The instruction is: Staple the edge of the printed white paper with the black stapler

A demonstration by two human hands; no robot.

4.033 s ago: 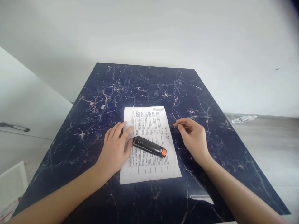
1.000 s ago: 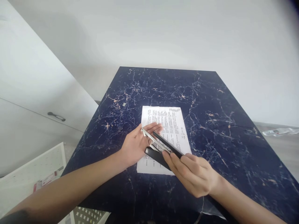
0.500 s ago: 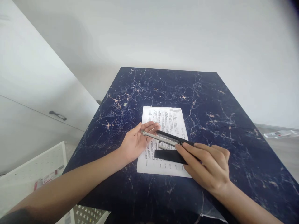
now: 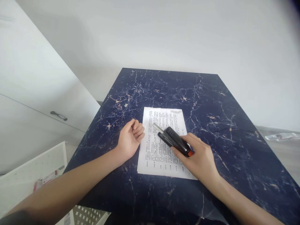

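My right hand (image 4: pixel 201 153) grips a black stapler (image 4: pixel 175 139) by its rear end, with the thumb and fingers on either side of it. A thin silver metal rail sticks out of the stapler's front, and a bit of orange shows at its back. Beneath it lie printed paper sheets (image 4: pixel 150 157), covered in rows of dark text. Just beyond the sheets' left edge, my left hand (image 4: pixel 130 139) is turned palm inward with its fingers curled in. Whatever the curled fingers may hold is hidden.
The dark blue marble-patterned table (image 4: pixel 206 103) stands by a white wall. A white cabinet with a dark handle (image 4: pixel 58 116) is at the left. Low at the left is a white perforated rack (image 4: pixel 56 153). A clear plastic packet (image 4: pixel 282 136) lies off the table at the right.
My left hand was open under the stapler's metal rail; its fingers have since curled and it has moved slightly left. My right hand has turned the stapler and brought its opened parts closer together.
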